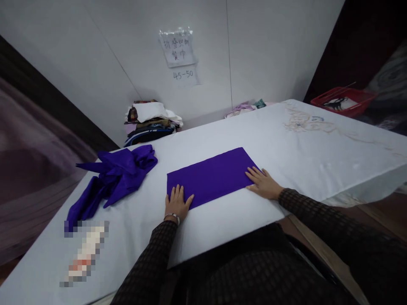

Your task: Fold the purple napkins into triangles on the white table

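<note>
A purple cloth (211, 176), folded into a flat rectangle, lies on the white-covered table (222, 228) in front of me. My left hand (178, 203) rests on its near left corner, fingers spread and palm down. At the right end, my right hand (263, 183) lies flat with its fingers stretched over the edge of the cloth. Neither hand grips anything. To the left, a crumpled heap of purple fabric (124, 171) sits loosely on the table, apart from the folded piece.
A stack of folded clothes (152, 123) stands by the wall at the back left. Lilac and green fabric (243, 108) lies at the back. A red basket (346, 101) is at the far right. A blurred-out pale object (87, 254) lies at the near left.
</note>
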The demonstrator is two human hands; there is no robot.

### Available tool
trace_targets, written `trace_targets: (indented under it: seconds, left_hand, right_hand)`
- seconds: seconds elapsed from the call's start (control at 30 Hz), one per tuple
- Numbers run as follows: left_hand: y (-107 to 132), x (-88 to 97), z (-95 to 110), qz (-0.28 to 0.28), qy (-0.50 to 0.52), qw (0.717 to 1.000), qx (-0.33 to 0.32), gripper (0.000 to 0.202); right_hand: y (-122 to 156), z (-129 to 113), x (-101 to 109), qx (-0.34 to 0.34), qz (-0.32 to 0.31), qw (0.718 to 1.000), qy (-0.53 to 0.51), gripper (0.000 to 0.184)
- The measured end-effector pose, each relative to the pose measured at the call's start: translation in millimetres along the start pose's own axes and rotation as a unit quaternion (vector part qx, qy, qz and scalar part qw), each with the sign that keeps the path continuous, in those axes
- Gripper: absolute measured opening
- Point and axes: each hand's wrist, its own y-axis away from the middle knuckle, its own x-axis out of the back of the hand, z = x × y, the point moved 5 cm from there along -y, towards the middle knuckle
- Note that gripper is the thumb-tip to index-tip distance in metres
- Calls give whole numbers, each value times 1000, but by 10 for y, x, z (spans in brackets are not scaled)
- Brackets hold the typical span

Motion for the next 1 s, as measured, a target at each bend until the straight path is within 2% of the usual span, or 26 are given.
trace_targets:
  seconds: [0.1,0.2,0.3,0.43,0.5,0.57,0.63,0.73,0.8,0.87,0.93,1.0]
  left_hand:
    - [-37,41,-18,-20,13,1000,4,71]
    - [-97,161,105,-32,42,998,18,74]
    - [-154,282,507,-6,61,998,-34,76]
    - [-157,221,1086,-9,68,989,-133,76]
    - [-142,154,1205,-10,71,986,-148,75]
    - [-131,107,1223,-10,75,986,-147,76]
    - [-126,90,1201,-10,77,986,-146,76]
    - [-123,104,1176,-9,76,986,-146,75]
    - [-123,117,1178,-3,76,986,-147,72]
    - [-124,120,1185,5,74,986,-152,70]
    - [-129,105,1187,8,71,985,-155,71]
    - [-139,79,1178,5,67,986,-153,73]
  right_hand:
    - [135,183,19,-10,7,1000,19,73]
    - [149,190,14,-10,5,1000,29,73]
    - [134,166,-6,-12,1,999,35,75]
    - [144,214,-24,-16,-6,999,41,74]
    - [129,246,-2,-24,-30,999,33,74]
    - [54,210,75,-38,-53,998,22,75]
    - [-115,20,211,-31,-43,999,13,78]
    - [-524,-600,369,61,-2,998,-24,79]
    - [-832,-1063,335,114,-9,992,-60,77]
    - [-1114,-1418,207,155,-28,984,-85,78]
    - [-1353,-1535,40,163,-47,981,-93,77]
    - [-1532,-1376,-92,146,-56,984,-85,76]
